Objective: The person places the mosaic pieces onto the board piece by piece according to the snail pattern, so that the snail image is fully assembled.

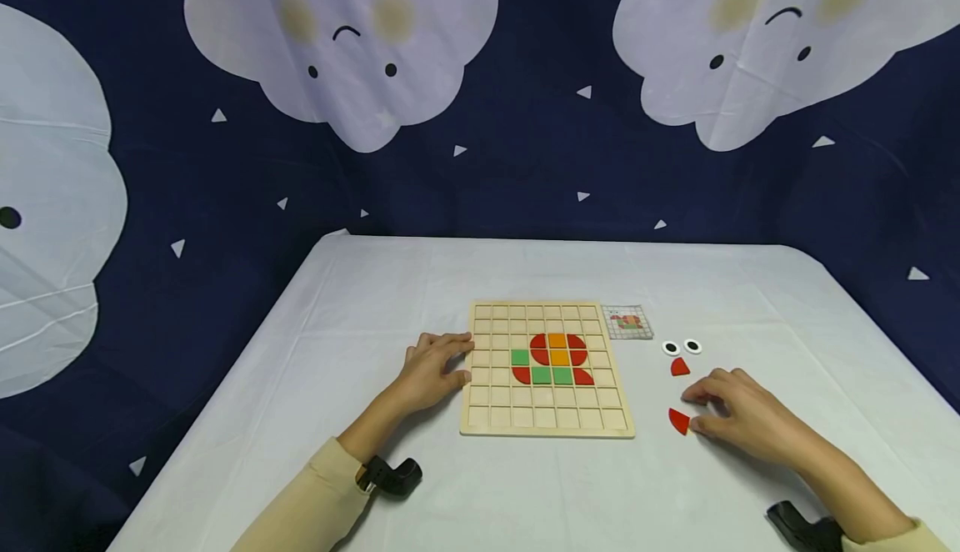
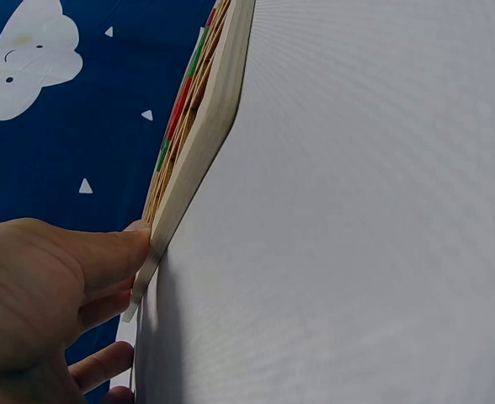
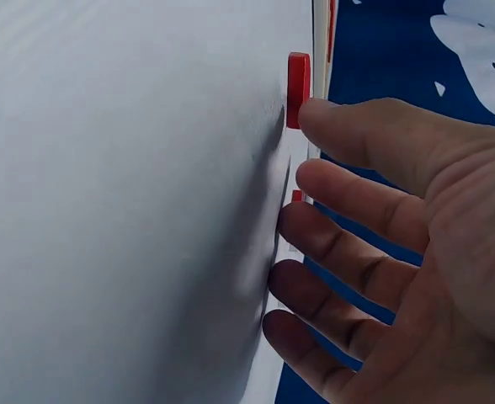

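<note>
A wooden grid board (image 1: 546,421) lies flat on the table, with red, green and orange pieces in its middle cells. My left hand (image 1: 431,373) rests at the board's left edge, its thumb and index fingertip touching the wood in the head view. To the right of the board lies a red quarter-circle piece (image 1: 678,421), seen edge-on as a red piece (image 3: 297,91) in the right wrist view. My right hand (image 1: 750,419) is over the table with its thumb tip at that piece. The other fingers are spread away from it.
Another red quarter-circle piece (image 1: 679,367) lies farther back, below two white ring-shaped pieces with black centres (image 1: 682,348). A small picture card (image 1: 627,323) lies by the board's upper right corner. A white cloth (image 1: 375,285) covers the table.
</note>
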{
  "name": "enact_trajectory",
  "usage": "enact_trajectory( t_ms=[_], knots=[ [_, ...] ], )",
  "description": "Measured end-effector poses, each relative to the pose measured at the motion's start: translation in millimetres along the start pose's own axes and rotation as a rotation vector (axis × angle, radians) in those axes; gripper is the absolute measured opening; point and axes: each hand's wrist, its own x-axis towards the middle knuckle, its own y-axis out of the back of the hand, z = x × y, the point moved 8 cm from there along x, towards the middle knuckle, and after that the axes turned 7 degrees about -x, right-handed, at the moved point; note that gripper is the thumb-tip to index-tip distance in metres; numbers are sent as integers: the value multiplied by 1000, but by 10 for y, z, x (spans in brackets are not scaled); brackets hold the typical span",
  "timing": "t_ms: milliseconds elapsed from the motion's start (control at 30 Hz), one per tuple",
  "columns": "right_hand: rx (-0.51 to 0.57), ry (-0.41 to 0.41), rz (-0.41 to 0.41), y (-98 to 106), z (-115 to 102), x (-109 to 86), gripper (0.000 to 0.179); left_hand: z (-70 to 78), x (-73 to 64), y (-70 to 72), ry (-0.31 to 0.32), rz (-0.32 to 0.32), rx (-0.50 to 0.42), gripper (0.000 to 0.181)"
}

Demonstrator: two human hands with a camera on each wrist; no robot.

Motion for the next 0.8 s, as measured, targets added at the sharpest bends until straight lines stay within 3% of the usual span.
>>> enact_trajectory(
  t_ms=[300,800],
  knots=[
    [-14,3,-43,-37,-26,1,27,3,-8,-2,-1,-2,-5,46],
    [-15,94,51,-37,-176,98,29,4,-6,3,1,3,-1,46]
  ],
)
